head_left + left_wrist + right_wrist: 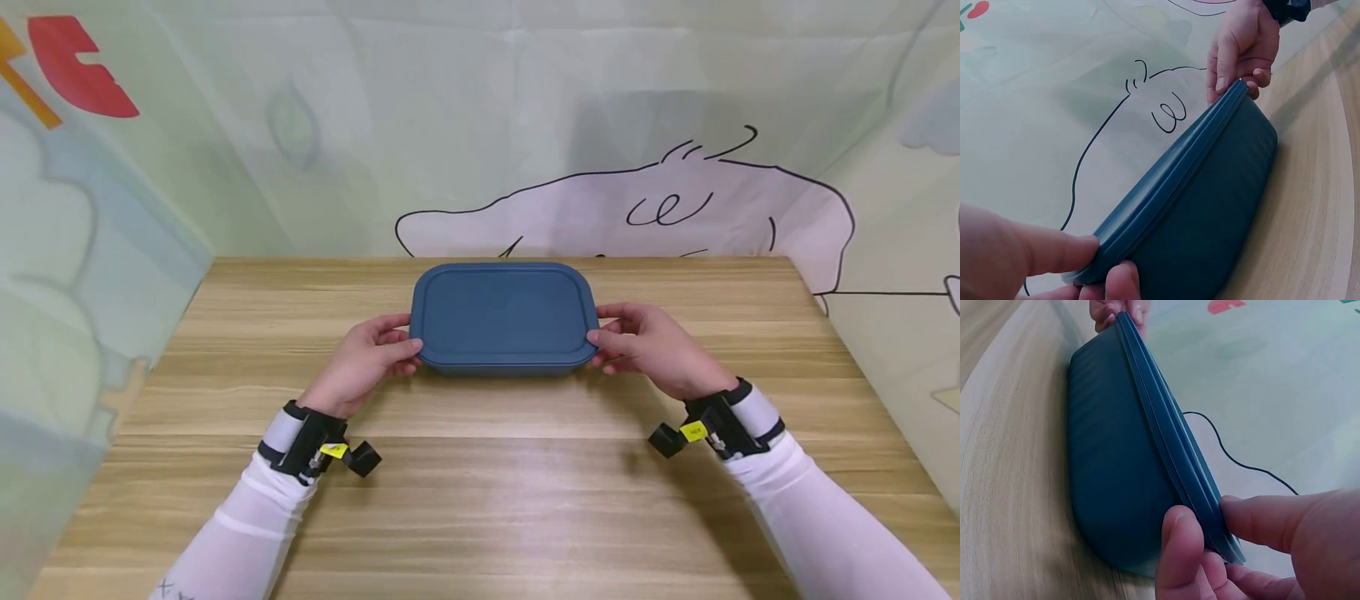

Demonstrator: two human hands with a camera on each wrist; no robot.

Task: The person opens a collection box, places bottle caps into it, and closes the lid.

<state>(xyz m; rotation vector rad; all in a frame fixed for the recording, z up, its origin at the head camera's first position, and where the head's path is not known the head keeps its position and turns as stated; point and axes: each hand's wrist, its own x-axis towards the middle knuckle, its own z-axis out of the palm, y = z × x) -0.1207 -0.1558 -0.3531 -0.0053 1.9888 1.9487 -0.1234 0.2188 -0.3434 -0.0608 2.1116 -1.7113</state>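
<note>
A dark blue rectangular food container (491,369) with rounded corners and a matching flat lid (504,310) is at the far middle of the table. My left hand (362,360) grips its left end near the front corner, thumb on the lid's rim and fingers bent under the edge. At the opposite end my right hand (658,352) holds it the same way. Both wrist views show the lid's rim pinched between thumb and fingers, above the smooth side wall (1210,181). What is inside the container is hidden.
The wood-grain table (495,500) ends at the back against a pale cloth backdrop (450,125) with cartoon line drawings. The container lies close to that back edge. A camera on a black strap sits on each wrist, over white sleeves.
</note>
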